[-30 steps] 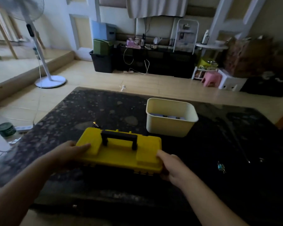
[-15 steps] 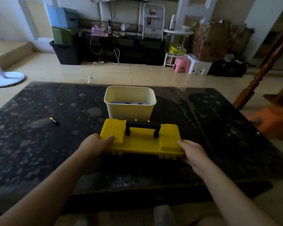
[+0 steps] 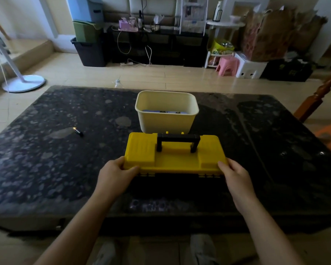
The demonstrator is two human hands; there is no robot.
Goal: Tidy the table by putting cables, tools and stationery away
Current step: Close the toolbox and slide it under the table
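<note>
A yellow toolbox point(image 3: 175, 156) lies closed at the centre of the frame on a dark speckled table point(image 3: 46, 165), its long axis running left to right across the picture and its lid facing up toward the camera. Its black carry handle point(image 3: 178, 141) follows the same left-right line along the upper part of the lid, and the black lower half of the box shows as a dark band below the yellow edge. The left hand point(image 3: 116, 174) comes in from the lower left with the forearm angled up and inward; its thumb lies on the lower left corner of the lid while the other fingers curl around the box's left end, closed against it. The right hand point(image 3: 235, 175) mirrors this from the lower right, thumb resting on the lid's lower right corner and the remaining fingers wrapped under and around the right end, held together rather than spread. Just above the toolbox, touching or nearly touching its far edge, stands a cream plastic bin point(image 3: 166, 111) with a few dark and blue items lying at its bottom. A small battery point(image 3: 78, 131) lies by itself on the table at centre left, pointing diagonally from upper left to lower right.
</note>
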